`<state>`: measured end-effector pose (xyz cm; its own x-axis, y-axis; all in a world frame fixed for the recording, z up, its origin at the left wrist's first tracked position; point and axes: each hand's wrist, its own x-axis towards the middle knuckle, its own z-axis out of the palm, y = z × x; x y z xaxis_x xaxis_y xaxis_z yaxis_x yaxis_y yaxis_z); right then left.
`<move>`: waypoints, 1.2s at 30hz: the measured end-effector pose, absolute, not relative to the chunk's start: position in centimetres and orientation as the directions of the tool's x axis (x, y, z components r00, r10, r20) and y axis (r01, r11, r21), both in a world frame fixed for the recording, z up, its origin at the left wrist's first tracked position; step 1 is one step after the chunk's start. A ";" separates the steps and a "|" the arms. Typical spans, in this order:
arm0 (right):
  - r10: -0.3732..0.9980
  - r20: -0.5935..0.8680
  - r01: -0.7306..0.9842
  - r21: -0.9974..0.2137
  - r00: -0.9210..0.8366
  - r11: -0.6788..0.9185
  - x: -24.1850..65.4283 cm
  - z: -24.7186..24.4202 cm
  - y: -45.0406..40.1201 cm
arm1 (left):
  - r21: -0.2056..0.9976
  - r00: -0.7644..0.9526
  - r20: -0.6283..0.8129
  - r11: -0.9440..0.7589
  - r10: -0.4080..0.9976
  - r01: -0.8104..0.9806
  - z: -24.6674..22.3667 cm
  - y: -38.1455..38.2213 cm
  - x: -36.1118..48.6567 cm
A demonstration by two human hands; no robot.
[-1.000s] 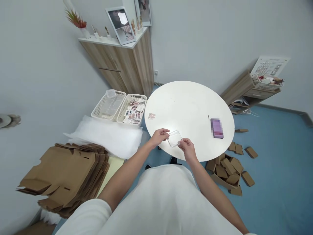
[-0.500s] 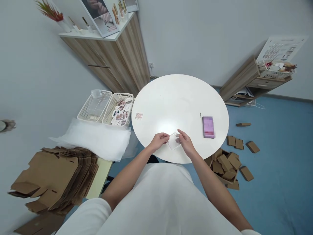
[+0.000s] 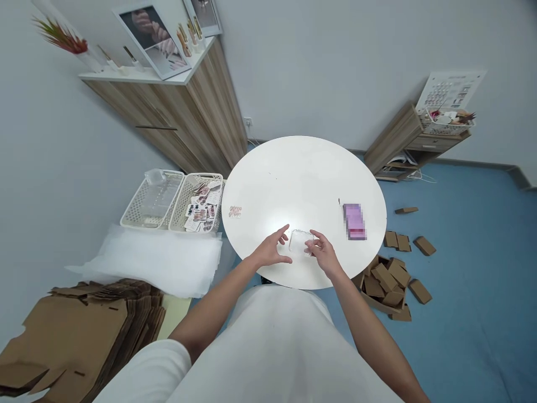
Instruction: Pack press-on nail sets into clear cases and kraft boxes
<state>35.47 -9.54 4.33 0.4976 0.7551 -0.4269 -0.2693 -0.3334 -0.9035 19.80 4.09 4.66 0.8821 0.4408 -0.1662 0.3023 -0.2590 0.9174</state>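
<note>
Clear plastic case (image 3: 298, 242) by the near edge of the tabletop (image 3: 310, 179) — right hand (image 3: 324, 253) clamping its right side, left hand (image 3: 271, 250) just off its left, fingers spread apart.

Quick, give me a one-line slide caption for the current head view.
Right hand holding a clear case over a white table, left hand open beside it.

Grey-white walls (image 3: 314, 73) are enclosing blue floor (image 3: 474, 268). Wood-grain cabinet (image 3: 188, 123) is standing back left, smaller shelf unit (image 3: 394, 140) is standing back right. White rounded table (image 3: 310, 173) is catching glare (image 3: 282, 217) nearer its front.
</note>
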 end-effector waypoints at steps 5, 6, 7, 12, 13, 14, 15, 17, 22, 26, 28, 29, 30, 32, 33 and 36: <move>0.793 -0.439 -0.260 -0.897 0.423 -0.358 35.2 4.8 -9.6 | 0.900 0.938 -0.096 -0.373 0.334 0.225 4.9 5.3 20.3; 0.797 -0.433 -0.245 -0.900 0.420 -0.360 35.0 4.8 -9.7 | 0.901 0.941 -0.086 -0.378 0.329 0.214 4.8 5.3 20.3; 0.805 -0.418 -0.222 -0.908 0.420 -0.356 34.9 4.9 -9.8 | 0.902 0.941 -0.078 -0.379 0.329 0.207 4.7 5.3 20.2; 0.918 -0.249 0.031 -0.962 0.309 -0.271 34.5 5.0 -10.9 | 0.924 0.934 -0.086 -0.323 0.346 0.205 4.5 5.0 19.6; 0.935 -0.223 0.089 -0.963 0.277 -0.256 34.5 4.9 -11.0 | 0.929 0.934 -0.096 -0.305 0.345 0.208 4.5 5.0 19.5; 0.944 -0.201 0.142 -0.959 0.260 -0.244 34.5 4.8 -11.1 | 0.934 0.932 -0.107 -0.286 0.347 0.214 4.4 5.0 19.3; 0.949 -0.181 0.186 -0.955 0.258 -0.233 34.5 4.7 -11.1 | 0.939 0.929 -0.118 -0.266 0.351 0.220 4.4 4.9 19.2; 0.950 -0.137 0.248 -0.946 0.281 -0.210 34.4 4.4 -10.9 | 0.947 0.921 -0.140 -0.222 0.363 0.232 4.2 4.8 18.9; 0.951 -0.054 0.278 -0.950 0.304 -0.142 34.3 4.2 -10.4 | 0.963 0.912 -0.160 -0.143 0.379 0.228 4.0 4.4 18.5; 0.952 -0.021 0.256 -0.961 0.306 -0.104 34.4 4.3 -10.5 | 0.975 0.913 -0.139 -0.110 0.384 0.195 4.0 4.1 18.4; 0.953 -0.018 0.238 -0.967 0.303 -0.094 34.6 4.3 -10.5 | 0.980 0.911 -0.137 -0.079 0.389 0.181 4.0 4.0 18.4; 0.953 -0.019 0.227 -0.970 0.302 -0.091 34.6 4.2 -10.5 | 0.982 0.908 -0.140 -0.060 0.394 0.177 4.0 3.9 18.4; 0.953 -0.020 0.214 -0.973 0.302 -0.088 34.7 4.2 -10.5 | 0.984 0.905 -0.146 -0.039 0.399 0.176 4.0 3.9 18.5; 0.952 -0.029 0.187 -0.978 0.304 -0.089 34.9 4.2 -10.4 | 0.985 0.900 -0.163 0.009 0.403 0.175 4.0 3.8 18.5; 0.951 -0.036 0.172 -0.981 0.308 -0.093 34.9 4.2 -10.3 | 0.984 0.899 -0.172 0.036 0.402 0.173 4.0 3.7 18.6; 0.943 -0.068 0.105 -0.989 0.326 -0.108 34.9 4.4 -10.2 | 0.981 0.896 -0.193 0.094 0.399 0.170 4.1 3.6 18.7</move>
